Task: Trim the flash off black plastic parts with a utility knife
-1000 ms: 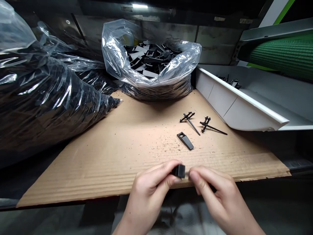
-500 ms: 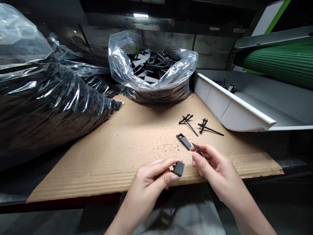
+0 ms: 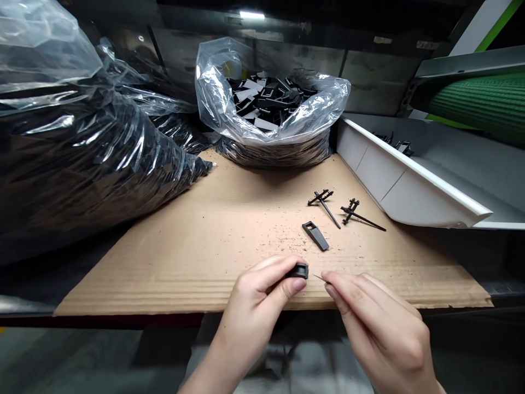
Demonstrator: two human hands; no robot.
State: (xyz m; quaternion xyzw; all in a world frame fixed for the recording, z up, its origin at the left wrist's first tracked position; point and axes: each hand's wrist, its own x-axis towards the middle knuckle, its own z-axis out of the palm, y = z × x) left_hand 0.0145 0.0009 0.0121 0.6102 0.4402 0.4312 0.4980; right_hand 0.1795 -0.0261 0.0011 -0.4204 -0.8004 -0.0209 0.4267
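the left hand (image 3: 256,298) is pinching one small black piece (image 3: 301,271) between thumb and forefinger. the grip is narrow and closed on it, and the piece is sitting just above the near edge of the cardboard (image 3: 197,246). the right hand (image 3: 381,323) is pinching one thin sliver (image 3: 319,277) at its fingertips, grip tight, with only the tip showing. what the sliver is made of is too small to tell. its tip is pointing at the piece, near but apart. judging by this, the left hand is holding the piece end-on toward the right hand so the two items are facing each other. both hands are working low and close to the body, probably for a clear look down on them.

one black wedge (image 3: 315,236) is lying flat on the cardboard just beyond the hands, likely parked within easy reach. two sprues (image 3: 324,200) are lying further right, apart from each other and from the wedge, seemingly put aside. one open bag (image 3: 213,93) is standing at the back, full of black parts, its mouth spread wide, probably for easy access. one big closed bag (image 3: 82,158) is lying on the left with more plastic behind it, count unclear. one white tray (image 3: 410,183) is sitting on the right holding a few parts, number not readable, below one green belt (image 3: 479,104).
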